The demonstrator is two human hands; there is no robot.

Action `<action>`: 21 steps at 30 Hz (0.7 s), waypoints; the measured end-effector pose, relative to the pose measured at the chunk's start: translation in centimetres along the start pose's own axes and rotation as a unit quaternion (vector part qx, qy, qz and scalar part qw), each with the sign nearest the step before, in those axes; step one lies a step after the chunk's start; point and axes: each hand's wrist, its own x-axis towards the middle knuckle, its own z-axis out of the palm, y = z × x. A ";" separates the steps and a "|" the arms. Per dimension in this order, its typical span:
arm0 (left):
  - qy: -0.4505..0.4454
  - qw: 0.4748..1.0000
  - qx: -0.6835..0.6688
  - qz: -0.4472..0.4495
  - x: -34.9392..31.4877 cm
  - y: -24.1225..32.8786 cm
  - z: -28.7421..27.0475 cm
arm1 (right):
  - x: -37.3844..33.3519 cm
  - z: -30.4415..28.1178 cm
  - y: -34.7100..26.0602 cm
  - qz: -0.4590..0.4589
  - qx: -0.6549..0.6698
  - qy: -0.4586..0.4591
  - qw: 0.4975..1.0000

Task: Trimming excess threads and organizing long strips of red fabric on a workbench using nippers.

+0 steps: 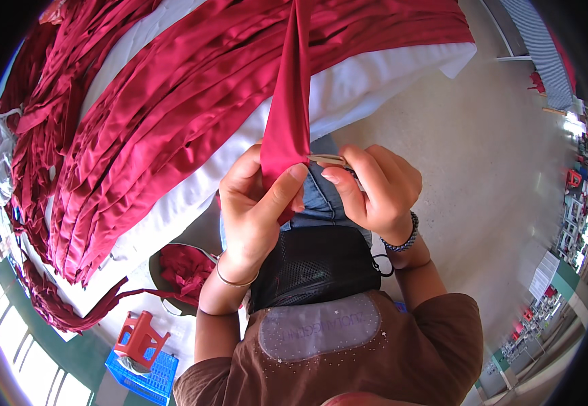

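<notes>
A long red satin strip (287,122) runs down from the pile toward me, its near end pinched between the thumb and fingers of my left hand (253,213). Closed around a small pair of metal thread snips (328,160), my right hand (382,189) is just right of the strip. The tips of the snips meet the strip's right edge beside my left thumb. My right palm and fingers hide the handle end of the snips.
Layered red satin strips (192,115) cover a white cloth (362,84) ahead and left. A bin with red fabric (182,271) stands at lower left, near a red stool (140,338) and a blue crate (152,379). A black mesh bag (314,267) lies on my lap.
</notes>
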 end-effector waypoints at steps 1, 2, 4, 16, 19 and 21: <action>-0.002 1.000 0.000 0.001 0.0 0.0 -0.1 | 0.0 0.1 0.0 0.000 0.001 0.000 1.000; -0.005 1.000 0.000 0.002 0.0 0.1 -0.1 | 0.0 0.1 0.0 0.001 0.012 0.011 1.000; -0.006 1.000 -0.001 -0.013 -0.1 0.4 0.0 | 0.0 0.2 0.1 0.002 0.022 0.022 1.000; -0.036 0.982 -0.148 -0.111 -0.6 0.9 0.1 | -0.2 1.1 -1.0 0.103 0.210 -0.046 0.971; -0.042 0.981 -0.157 -0.108 -0.6 0.7 -0.3 | -0.2 1.1 -1.0 0.078 0.159 -0.025 0.984; -0.047 0.982 -0.154 -0.099 -0.6 0.7 -0.4 | -0.3 0.9 -1.0 0.077 0.130 -0.024 0.988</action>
